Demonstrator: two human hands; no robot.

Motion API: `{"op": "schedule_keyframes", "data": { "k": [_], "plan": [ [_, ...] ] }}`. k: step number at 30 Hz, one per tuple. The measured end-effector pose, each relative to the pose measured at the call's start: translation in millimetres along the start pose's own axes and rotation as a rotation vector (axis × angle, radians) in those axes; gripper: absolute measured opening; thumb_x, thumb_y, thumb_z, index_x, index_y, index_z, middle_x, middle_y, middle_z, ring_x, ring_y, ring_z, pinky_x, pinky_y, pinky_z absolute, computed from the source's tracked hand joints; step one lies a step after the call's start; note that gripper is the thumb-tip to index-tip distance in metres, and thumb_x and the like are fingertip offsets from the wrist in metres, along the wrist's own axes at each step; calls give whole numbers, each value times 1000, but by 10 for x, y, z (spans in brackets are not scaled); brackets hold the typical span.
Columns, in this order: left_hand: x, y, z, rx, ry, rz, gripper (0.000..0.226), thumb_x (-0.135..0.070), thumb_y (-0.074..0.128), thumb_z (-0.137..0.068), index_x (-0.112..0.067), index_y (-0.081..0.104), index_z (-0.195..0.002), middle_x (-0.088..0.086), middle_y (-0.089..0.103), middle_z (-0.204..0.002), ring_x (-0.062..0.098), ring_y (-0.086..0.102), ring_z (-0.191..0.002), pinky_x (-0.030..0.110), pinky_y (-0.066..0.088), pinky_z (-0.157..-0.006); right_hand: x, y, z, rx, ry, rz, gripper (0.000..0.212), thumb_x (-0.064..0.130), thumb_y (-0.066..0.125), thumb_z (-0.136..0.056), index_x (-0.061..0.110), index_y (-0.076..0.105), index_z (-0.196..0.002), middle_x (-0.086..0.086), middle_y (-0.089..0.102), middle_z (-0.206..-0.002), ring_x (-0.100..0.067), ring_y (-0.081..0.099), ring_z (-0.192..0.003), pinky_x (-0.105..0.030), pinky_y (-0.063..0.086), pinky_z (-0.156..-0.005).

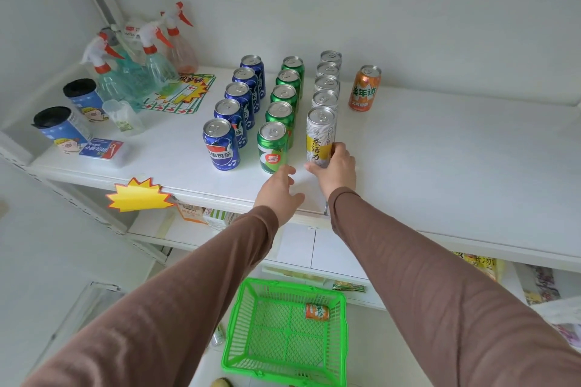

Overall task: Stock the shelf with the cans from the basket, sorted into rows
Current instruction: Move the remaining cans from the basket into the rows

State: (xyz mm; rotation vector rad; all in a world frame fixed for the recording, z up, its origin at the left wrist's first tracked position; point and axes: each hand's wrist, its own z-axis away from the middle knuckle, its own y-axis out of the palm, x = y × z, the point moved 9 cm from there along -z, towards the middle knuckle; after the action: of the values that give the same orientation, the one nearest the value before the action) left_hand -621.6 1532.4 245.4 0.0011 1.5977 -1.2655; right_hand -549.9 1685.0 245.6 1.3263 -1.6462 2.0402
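From the head camera, the right hand [337, 168] grips the base of the front white-and-yellow tea can [320, 135], upright on the white shelf [440, 148] at the head of its row, while the left hand [278, 188] reaches with loose, empty fingers to the front green can [273, 146]. A row of blue Pepsi cans [234, 111] stands left of the green row, a single orange can [364, 87] stands right of the tea row, and another orange can [317, 312] lies in the green basket [239, 324] below.

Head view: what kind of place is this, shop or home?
Likely a small shop or a mock one: white shelf with cans sorted in rows by brand, a starburst price tag on its edge, and a green basket below.
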Motion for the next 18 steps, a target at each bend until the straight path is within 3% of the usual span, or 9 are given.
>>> {"op": "schedule_keyframes", "data": {
  "k": [4,7,11,14,18],
  "plan": [
    [-5,-56,134,-40,49,-15,52,-20,68,-82,-16,46,-129,5,58,-120,21,56,-107,29,45,-90,-130,-49,261,-64,15,-209,82,30,84,-76,8,39,-141,-12,45,-140,-31,42,-127,-43,39,-104],
    [-2,-110,304,-90,119,-28,51,-17,67,-82,-12,49,-129,8,55,-124,24,55,-110,36,46,-95,-162,-107,597,-132,-82,-235,64,26,77,-82,10,45,-135,-8,46,-136,-29,45,-121,-44,41,-102],
    [100,-126,700,-186,256,-4,47,-10,64,-81,-12,52,-126,5,56,-122,23,55,-111,37,46,-95,-93,-149,1177,-252,-364,-56,35,18,67,-85,13,58,-119,-5,53,-130,-26,47,-117,-36,41,-98],
    [408,18,1018,-192,286,-44,46,-11,63,-80,-13,53,-125,4,57,-119,24,53,-110,35,43,-94,-171,46,1599,-220,-463,42,23,22,59,-87,19,61,-109,0,54,-119,-25,49,-110,-35,41,-93],
    [1094,468,1321,-81,186,-123,50,-14,63,-80,-12,52,-128,9,55,-122,30,50,-112,41,41,-97,-569,491,2049,-108,-498,103,15,21,58,-90,16,63,-103,-3,57,-108,-28,53,-102,-40,42,-91]
  ]
}}
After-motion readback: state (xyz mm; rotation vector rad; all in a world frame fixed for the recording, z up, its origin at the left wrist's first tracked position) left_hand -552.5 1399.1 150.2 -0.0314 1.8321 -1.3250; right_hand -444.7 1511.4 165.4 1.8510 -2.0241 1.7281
